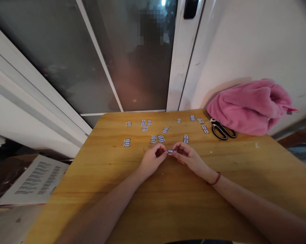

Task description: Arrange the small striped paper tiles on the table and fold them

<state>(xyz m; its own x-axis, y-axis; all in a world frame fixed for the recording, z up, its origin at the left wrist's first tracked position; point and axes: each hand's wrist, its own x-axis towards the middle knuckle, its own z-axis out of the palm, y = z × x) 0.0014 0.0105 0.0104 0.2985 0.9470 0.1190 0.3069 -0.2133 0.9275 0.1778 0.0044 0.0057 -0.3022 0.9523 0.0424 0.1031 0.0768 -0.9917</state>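
Thumb and fingertips of the left hand pinch one end of a small blue-and-white piece, and the right hand, a thin red bracelet at its wrist, grips the other; it's up between them, over the middle of the table. Just beyond, similar flat, striped pieces lie scattered across the smooth, grained wood, some nearly touching. Over to the far right, black-handled scissors with pale-edged loops sit beside a crumpled heap of pink plush fabric, blocking that corner against the white wall. Behind the far edge, a dark glass door in a pale frame. Down left, an open cardboard box holds something dark and glossy, too dim to name, with a printed white panel alongside.
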